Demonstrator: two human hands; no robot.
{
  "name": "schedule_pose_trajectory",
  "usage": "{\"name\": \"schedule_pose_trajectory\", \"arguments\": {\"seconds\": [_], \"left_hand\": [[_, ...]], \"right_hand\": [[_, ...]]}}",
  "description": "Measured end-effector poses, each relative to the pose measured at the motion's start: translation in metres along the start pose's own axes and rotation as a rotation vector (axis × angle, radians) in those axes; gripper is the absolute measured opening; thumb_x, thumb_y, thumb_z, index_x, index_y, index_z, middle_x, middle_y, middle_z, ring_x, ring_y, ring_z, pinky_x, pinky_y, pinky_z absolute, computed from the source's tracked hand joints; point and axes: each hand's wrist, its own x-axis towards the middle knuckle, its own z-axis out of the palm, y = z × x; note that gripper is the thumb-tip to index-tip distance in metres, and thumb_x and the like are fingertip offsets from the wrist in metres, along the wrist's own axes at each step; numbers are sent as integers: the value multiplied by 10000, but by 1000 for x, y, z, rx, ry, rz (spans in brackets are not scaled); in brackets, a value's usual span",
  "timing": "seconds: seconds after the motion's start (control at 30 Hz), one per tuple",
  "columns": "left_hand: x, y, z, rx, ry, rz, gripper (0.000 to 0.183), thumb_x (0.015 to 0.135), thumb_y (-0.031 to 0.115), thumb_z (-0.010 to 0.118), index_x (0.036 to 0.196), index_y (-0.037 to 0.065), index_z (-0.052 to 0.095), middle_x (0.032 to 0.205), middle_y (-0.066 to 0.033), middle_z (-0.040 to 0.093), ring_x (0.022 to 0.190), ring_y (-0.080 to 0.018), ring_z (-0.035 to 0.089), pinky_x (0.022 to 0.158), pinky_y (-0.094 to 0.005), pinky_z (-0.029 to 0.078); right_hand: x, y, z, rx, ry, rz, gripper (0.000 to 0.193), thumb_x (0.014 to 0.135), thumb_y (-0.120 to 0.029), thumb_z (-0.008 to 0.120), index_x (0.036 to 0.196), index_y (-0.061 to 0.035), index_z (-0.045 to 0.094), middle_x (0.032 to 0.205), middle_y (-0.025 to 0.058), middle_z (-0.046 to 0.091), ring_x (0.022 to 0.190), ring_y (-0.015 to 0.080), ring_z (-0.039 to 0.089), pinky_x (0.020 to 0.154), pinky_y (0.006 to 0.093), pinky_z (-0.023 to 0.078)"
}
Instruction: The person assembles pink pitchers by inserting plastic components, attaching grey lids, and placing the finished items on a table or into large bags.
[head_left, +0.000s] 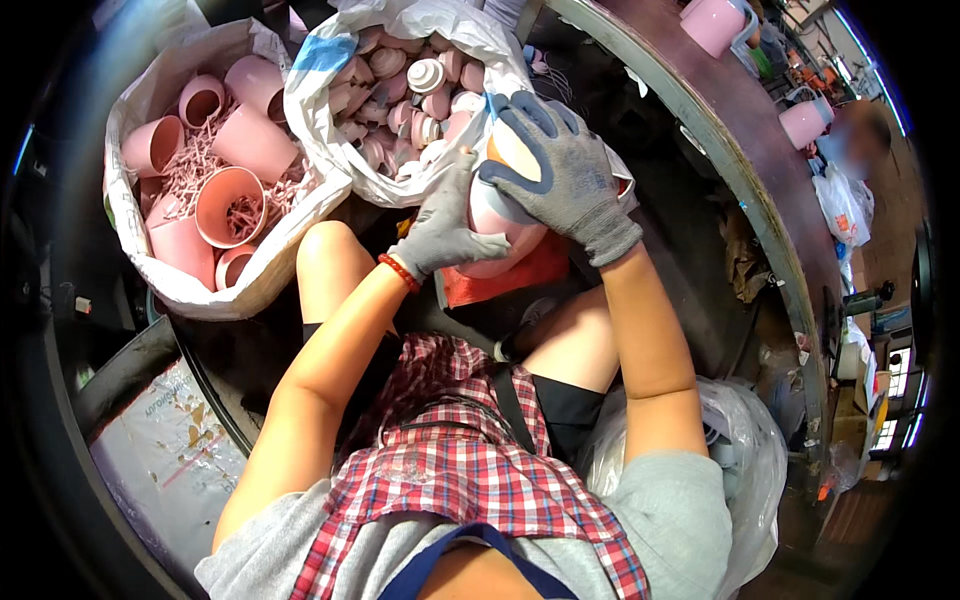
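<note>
Between my knees stands a rounded pink vessel (487,212) that looks like a kettle body, with a pale cream patch near its top. My right hand (565,165), in a grey glove with dark blue coated fingers, is spread over its top and right side, gripping it. On its left side my left hand (447,228), in a plain grey glove, holds it with the thumb across the front; some fingertips are hidden. Under the vessel is a red-orange piece (505,285), cloth or padding. What lies beneath my right palm cannot be seen.
Ahead left, a white sack (290,290) holds pink cylindrical shells and thin scraps. Another white sack (505,50) beside it holds small pink and white parts. A curved bench edge (745,190) runs along the right, with pink kettles (805,122) beyond. A clear plastic bag (745,440) sits at my right.
</note>
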Motion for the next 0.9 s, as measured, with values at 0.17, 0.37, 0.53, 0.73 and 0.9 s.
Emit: {"name": "schedule_pose_trajectory", "arguments": {"seconds": [0.17, 0.37, 0.53, 0.73, 0.9], "left_hand": [[-5, -8, 0, 100, 14, -58, 1092, 562, 430, 800, 1404, -20, 270, 1394, -254, 356, 1306, -367, 362, 1075, -400, 305], [-37, 4, -34, -236, 162, -165, 1069, 591, 316, 847, 1409, -5, 239, 1322, -190, 438, 1234, -288, 438, 1028, -363, 361], [-75, 6, -52, -444, 624, -387, 701, 763, 134, 756, 1313, 5, 340, 1146, -65, 505, 1012, -130, 512, 828, -252, 468], [-85, -4, -78, -790, 810, -558, 356, 897, 337, 591, 1193, 170, 485, 1031, 16, 530, 902, -115, 525, 733, -283, 457], [-34, -30, -43, -785, 671, -529, 393, 870, 228, 650, 1178, 75, 460, 1000, -60, 543, 775, -136, 552, 656, -271, 486]], "right_hand": [[0, 9, 7, 188, 36, -19, 588, 779, -368, 704, 1248, -60, 527, 1225, 120, 552, 1086, 292, 537, 901, 377, 448], [-29, 24, 23, 1197, 323, 638, 573, 856, -89, 659, 1341, 10, 370, 1354, 124, 389, 1202, 173, 437, 941, 278, 456], [-114, 77, 167, 483, 160, 510, 647, 750, -320, 756, 1263, -30, 491, 1257, 151, 510, 1197, 312, 446, 938, 418, 429], [-88, 18, 157, 125, 242, 380, 599, 774, -476, 669, 1166, -37, 556, 1227, 151, 541, 1133, 350, 477, 955, 419, 398], [-89, 1, 120, 1679, 67, 1023, 416, 933, -348, 545, 1201, -30, 543, 1116, 64, 588, 1025, 163, 541, 909, 301, 433]]}}
